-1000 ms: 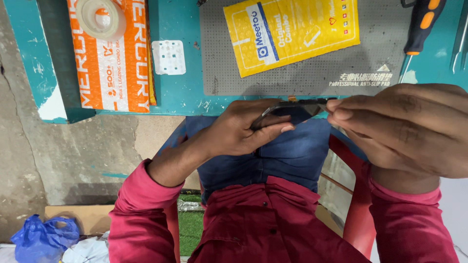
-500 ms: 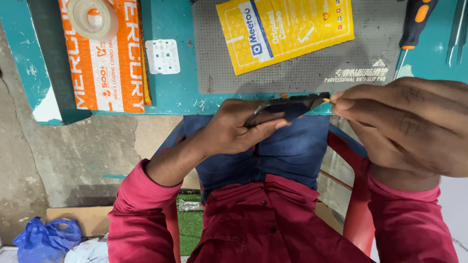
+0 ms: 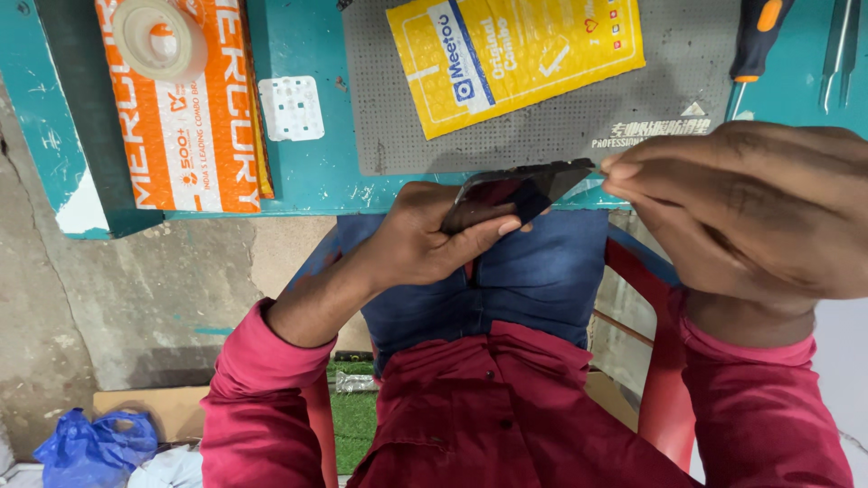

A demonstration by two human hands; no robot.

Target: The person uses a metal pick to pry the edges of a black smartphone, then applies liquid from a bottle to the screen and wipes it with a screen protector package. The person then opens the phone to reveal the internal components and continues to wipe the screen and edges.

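Head view, looking down over lap and edge of teal table (image 3: pixel 307 172).

Left hand (image 3: pixel 425 239): fingers closed round a dark phone (image 3: pixel 515 190), thumb laid along its near long edge, palm beneath. Phone held in the air just off the table edge, above the lap, tilted, touching nothing but the two hands.

Right hand (image 3: pixel 750 212): fingertips (image 3: pixel 624 167) pinched together at the phone's far corner. Impossible to tell whether a thin pick or only nails meet the edge there.

On the table, well apart from both hands: grey mat (image 3: pixel 561 136) bearing a yellow pouch (image 3: pixel 515 54); orange packet (image 3: pixel 194 108) with a tape roll (image 3: pixel 158 38) lying on it; small white tray (image 3: pixel 291 108) between packet and mat; screwdriver (image 3: pixel 755 41) and tweezers (image 3: pixel 836 50) at the right end. Below: red chair (image 3: pixel 646 271), blue bag (image 3: pixel 95 447) on the floor.

Step in hand, as judged: working at the seam on the phone's corner, body steadied in the left grip.

Demands of a further move, as judged: firm hold by the left fingers without squeezing the glass, a light and shallow pinch at the corner, force kept along the edge rather than across it, phone kept over the lap in case of a slip.
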